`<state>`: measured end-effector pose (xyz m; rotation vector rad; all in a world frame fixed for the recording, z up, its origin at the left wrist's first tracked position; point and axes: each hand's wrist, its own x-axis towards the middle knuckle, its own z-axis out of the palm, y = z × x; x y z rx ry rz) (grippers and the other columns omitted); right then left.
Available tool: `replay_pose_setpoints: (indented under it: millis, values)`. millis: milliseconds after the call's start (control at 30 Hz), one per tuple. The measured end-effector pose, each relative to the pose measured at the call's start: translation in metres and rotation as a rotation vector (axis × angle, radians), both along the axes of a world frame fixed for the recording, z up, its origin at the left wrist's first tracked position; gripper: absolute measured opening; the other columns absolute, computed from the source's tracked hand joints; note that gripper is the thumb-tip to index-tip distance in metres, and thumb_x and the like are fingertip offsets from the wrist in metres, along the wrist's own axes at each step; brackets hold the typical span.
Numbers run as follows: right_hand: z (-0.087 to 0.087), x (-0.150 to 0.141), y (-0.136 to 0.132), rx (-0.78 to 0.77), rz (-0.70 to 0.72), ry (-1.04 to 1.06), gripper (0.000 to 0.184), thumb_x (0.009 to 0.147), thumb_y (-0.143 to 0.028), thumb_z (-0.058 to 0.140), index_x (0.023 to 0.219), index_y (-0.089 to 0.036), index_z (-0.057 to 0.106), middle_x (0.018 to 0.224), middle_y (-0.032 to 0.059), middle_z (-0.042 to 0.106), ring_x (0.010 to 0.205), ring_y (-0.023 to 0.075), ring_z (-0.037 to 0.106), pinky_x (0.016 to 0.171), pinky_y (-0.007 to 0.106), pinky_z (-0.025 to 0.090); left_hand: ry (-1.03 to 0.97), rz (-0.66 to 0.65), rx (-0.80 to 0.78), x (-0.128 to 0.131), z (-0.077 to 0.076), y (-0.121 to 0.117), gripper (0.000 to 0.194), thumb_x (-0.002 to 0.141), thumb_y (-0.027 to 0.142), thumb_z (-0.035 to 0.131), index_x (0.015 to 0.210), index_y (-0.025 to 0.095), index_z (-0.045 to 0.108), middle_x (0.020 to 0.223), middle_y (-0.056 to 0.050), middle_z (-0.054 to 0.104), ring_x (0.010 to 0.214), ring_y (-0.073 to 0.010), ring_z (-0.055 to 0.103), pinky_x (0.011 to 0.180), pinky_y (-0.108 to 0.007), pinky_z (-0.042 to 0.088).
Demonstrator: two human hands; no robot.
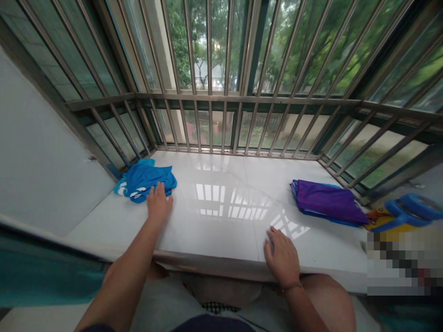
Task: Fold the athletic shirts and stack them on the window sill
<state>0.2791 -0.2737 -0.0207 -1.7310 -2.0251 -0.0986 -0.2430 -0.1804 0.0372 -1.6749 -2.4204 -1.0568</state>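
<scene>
A crumpled blue cloth garment with white markings lies at the left end of the white ledge. My left hand reaches to its near right edge, fingers stretched out over the fabric; I cannot tell whether it grips any of it. Over the ledge near its front edge, my right hand rests with fingers apart and nothing in it. To the right, a folded purple cloth lies flat on top of blue fabric.
A yellow container with a blue lid and handle stands at the right end. Metal window bars close off the back and both sides. A white wall bounds the left, and a teal curtain hangs at lower left.
</scene>
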Motion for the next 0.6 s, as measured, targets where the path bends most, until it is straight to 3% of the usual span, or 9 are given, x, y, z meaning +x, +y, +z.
replay_pose_setpoints:
  millis: [33,100,233,333,467,533,600]
  values:
    - [0.002,0.0,0.0,0.003,0.003,-0.002,0.043,0.105,-0.037,0.044,0.132,-0.019,0.072,0.149,0.0151,0.07,0.14,0.0344,0.062,0.122,0.056,0.043,0.032,0.056,-0.055,-0.016,0.004,0.006,0.075,0.092,0.034,0.067,0.16,0.006,0.049,0.171,-0.029,0.042,0.163,-0.049,0.025,0.13,-0.072,0.017]
    - [0.003,0.0,0.0,0.008,0.001,-0.002,0.043,0.105,-0.036,0.044,0.132,-0.019,0.073,0.148,0.0144,0.07,0.139,0.034,0.063,0.122,0.056,0.044,0.038,0.116,-0.154,-0.04,0.008,0.015,0.064,0.094,0.035,0.065,0.15,0.005,0.06,0.162,-0.032,0.053,0.157,-0.0523,0.035,0.126,-0.075,0.023]
    - [0.003,-0.003,-0.001,0.013,-0.008,0.008,0.041,0.104,-0.034,0.046,0.132,-0.022,0.073,0.148,0.0131,0.071,0.14,0.0332,0.063,0.121,0.055,0.043,-0.001,0.079,-0.205,-0.047,0.003,0.018,0.045,0.097,0.03,0.051,0.129,0.006,0.074,0.138,-0.029,0.072,0.139,-0.0449,0.059,0.121,-0.06,0.041]
    - [0.002,-0.003,0.0,0.006,-0.017,0.002,0.041,0.104,-0.033,0.046,0.133,-0.021,0.073,0.149,0.0139,0.07,0.141,0.0336,0.062,0.122,0.055,0.042,-0.039,-0.027,-0.192,-0.013,-0.012,0.003,0.041,0.095,0.032,0.053,0.123,0.012,0.077,0.136,-0.024,0.075,0.137,-0.0396,0.064,0.12,-0.051,0.045]
    - [0.004,-0.005,-0.002,-0.031,-0.021,0.016,0.041,0.105,-0.034,0.048,0.136,-0.019,0.07,0.152,0.0156,0.068,0.144,0.035,0.059,0.125,0.058,0.039,-0.297,-0.394,-0.226,0.062,-0.032,-0.054,0.034,0.088,0.041,0.067,0.114,0.025,0.082,0.13,-0.015,0.08,0.124,-0.0398,0.072,0.117,-0.051,0.05]
    - [0.009,-0.011,-0.007,-0.046,0.042,0.047,0.049,0.103,-0.038,0.053,0.148,-0.019,0.062,0.158,0.0173,0.063,0.15,0.0365,0.054,0.126,0.062,0.037,-0.477,-0.614,-0.284,0.1,-0.032,-0.092,0.038,0.088,0.048,0.072,0.12,0.031,0.083,0.131,-0.011,0.08,0.125,-0.0386,0.072,0.119,-0.051,0.049]
    - [0.017,-0.022,-0.014,-0.078,0.202,0.074,0.068,0.098,-0.039,0.062,0.162,-0.019,0.049,0.169,0.0179,0.05,0.161,0.0374,0.041,0.128,0.064,0.034,-0.67,-0.743,-0.379,0.13,-0.023,-0.127,0.041,0.089,0.05,0.074,0.126,0.034,0.082,0.132,-0.007,0.08,0.124,-0.0373,0.072,0.117,-0.051,0.051]
